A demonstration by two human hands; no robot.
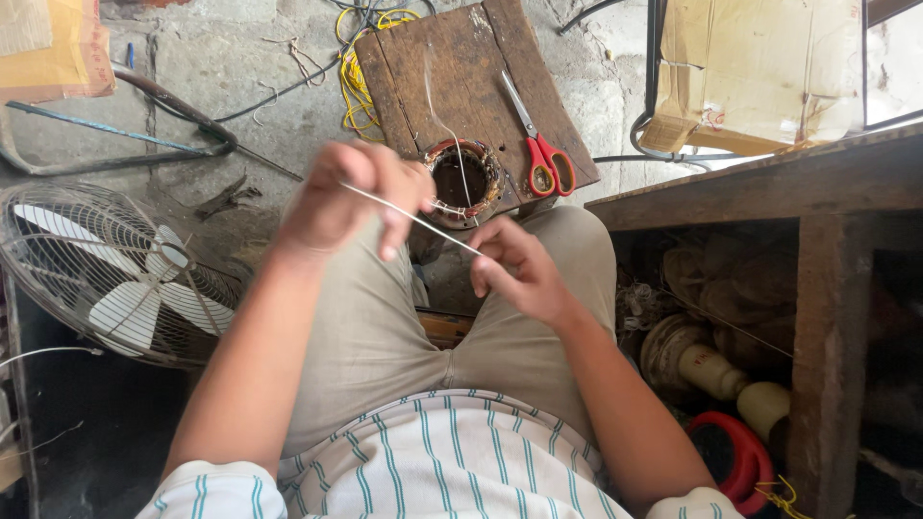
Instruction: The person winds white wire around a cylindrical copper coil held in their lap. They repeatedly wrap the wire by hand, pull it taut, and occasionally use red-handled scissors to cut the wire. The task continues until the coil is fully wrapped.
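Note:
I sit with my knees apart and both hands raised over my lap. My left hand and my right hand pinch the two ends of a thin white sleeve or strand, stretched straight between them. Just beyond my hands a round motor stator with copper windings rests on a dark wooden board. A white strand rises from the stator. Red-handled scissors lie on the board to the right of the stator.
A fan with a wire guard lies on the concrete floor at left. Yellow wire is bunched behind the board. A wooden shelf at right holds thread spools and a red ring. Cardboard leans at the back right.

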